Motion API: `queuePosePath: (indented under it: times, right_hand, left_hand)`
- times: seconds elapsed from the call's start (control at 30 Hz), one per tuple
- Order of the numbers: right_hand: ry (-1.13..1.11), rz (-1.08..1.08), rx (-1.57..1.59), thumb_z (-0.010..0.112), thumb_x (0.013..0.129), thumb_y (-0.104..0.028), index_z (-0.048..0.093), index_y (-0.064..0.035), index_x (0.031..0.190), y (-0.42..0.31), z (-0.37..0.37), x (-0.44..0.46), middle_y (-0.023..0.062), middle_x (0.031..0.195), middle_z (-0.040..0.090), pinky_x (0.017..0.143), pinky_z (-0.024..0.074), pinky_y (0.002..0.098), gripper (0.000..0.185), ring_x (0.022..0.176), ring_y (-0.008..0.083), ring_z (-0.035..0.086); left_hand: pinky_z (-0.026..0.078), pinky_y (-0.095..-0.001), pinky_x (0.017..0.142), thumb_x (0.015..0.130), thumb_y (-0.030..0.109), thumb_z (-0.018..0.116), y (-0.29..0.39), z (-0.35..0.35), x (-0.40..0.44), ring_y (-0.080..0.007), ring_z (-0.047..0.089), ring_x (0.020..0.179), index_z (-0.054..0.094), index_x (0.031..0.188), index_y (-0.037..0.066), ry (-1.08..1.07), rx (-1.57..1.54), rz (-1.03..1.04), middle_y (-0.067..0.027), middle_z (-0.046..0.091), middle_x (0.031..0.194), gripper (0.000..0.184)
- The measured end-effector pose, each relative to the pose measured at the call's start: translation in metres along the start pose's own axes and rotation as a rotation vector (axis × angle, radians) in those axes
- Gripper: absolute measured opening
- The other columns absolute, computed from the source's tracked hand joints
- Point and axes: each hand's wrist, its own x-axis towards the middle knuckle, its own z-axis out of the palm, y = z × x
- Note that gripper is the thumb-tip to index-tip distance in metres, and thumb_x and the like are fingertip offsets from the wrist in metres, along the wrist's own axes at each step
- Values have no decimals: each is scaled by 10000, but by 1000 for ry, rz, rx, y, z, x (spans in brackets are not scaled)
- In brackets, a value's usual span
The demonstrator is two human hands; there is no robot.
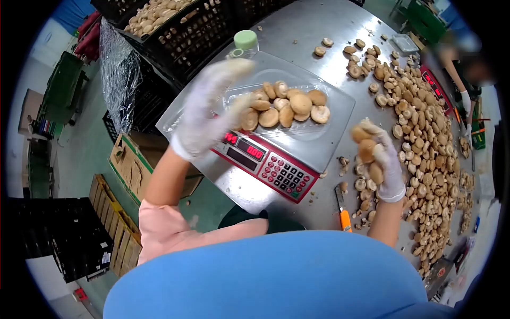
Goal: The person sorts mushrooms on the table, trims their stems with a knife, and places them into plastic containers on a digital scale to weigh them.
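Observation:
A clear plastic tray of brown mushrooms (300,103) sits on the steel plate (338,112) of a red digital scale (287,177). My left hand (207,109), in a white glove, is over the plate's left side by the tray, fingers apart and nothing held. To the right of the scale, my right hand (387,165), also gloved, has its fingers curled round several mushrooms (366,151). Below it, a knife with an orange handle (345,220) lies on the metal table (287,26).
A large mushroom pile (425,154) covers the table's right side. Black crates (199,40) with mushrooms stand at upper left, near a green-lidded jar (245,40). Another person's gloved hand (466,102) shows at far right, beside a second scale (433,84).

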Motion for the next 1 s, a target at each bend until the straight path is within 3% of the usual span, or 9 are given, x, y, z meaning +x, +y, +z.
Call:
queuePosePath:
  times: [0.1, 0.3, 0.43, 0.57, 0.63, 0.67, 0.8, 0.9, 1.0]
  right_hand:
    - [-247, -16, 19, 599, 919, -297, 529, -59, 1370, -19, 57, 5, 118, 1276, 595, 851, 519, 299, 514, 1051, 165, 592]
    - [-206, -20, 285, 489, 936, -180, 397, -92, 1473, -34, 79, 30, 122, 1014, 631, 521, 465, 219, 552, 669, 117, 577]
    - [-59, -16, 344, 551, 974, -222, 425, -54, 1429, -11, 48, 51, 113, 1050, 639, 525, 492, 210, 501, 751, 133, 612]
    - [126, 29, -3, 621, 967, -273, 546, -38, 1273, 1, 44, 54, 65, 1024, 646, 613, 512, 224, 393, 738, 101, 610]
    - [79, -54, -159, 644, 959, -302, 568, -42, 1239, 5, 49, 57, 53, 995, 650, 623, 508, 224, 389, 734, 96, 597]
    - [83, -172, -303, 639, 974, -297, 593, -33, 1243, 4, 54, 59, 85, 989, 677, 693, 512, 238, 380, 806, 120, 628]
    - [17, 93, -352, 656, 963, -289, 666, -56, 1176, -4, 67, 64, 52, 1006, 669, 787, 518, 251, 316, 916, 127, 636]
    - [-54, -377, -333, 709, 911, -180, 692, -63, 1160, 22, 77, 80, 23, 1014, 629, 756, 524, 264, 276, 824, 114, 586]
    - [97, -193, -553, 723, 891, -154, 676, -57, 1103, 19, 70, 73, 41, 952, 631, 705, 510, 280, 238, 762, 111, 554]
  left_hand:
    - [404, -376, 1086, 857, 27, 691, 29, 25, 27, -289, 529, 1263, 499, 1420, 63, -293, -169, 283, -133, 558, 1351, 596]
    - [428, -348, 1073, 890, 72, 687, 11, 49, 48, -246, 568, 1206, 452, 1464, 83, -538, -439, 141, -100, 600, 1298, 620]
    - [463, -309, 999, 871, 122, 731, -10, 66, 67, -203, 583, 1167, 534, 1373, 40, -249, -636, -94, -89, 610, 1278, 546]
    - [444, -351, 1028, 922, 217, 677, -46, 90, 89, -238, 578, 1192, 555, 1334, 25, -343, -544, -215, -120, 581, 1339, 470]
    - [420, -393, 1062, 983, 327, 565, -62, 103, 93, -308, 569, 1213, 561, 1329, 27, -449, 277, 256, -168, 568, 1357, 458]
    - [415, -408, 1070, 1006, 405, 483, -64, 107, 87, -366, 542, 1238, 553, 1342, 25, -413, 342, 285, -205, 550, 1369, 513]
    - [420, -367, 1070, 1005, 380, 509, -84, 103, 93, -355, 539, 1246, 540, 1365, 28, -717, 17, -24, -197, 558, 1360, 504]
    - [409, -354, 1087, 1009, 391, 516, -86, 102, 85, -330, 546, 1251, 530, 1379, 32, -619, -43, -15, -192, 580, 1334, 515]
    - [394, -339, 1105, 1015, 419, 511, -82, 98, 87, -298, 532, 1275, 493, 1422, 46, -723, -267, -214, -184, 562, 1362, 552]
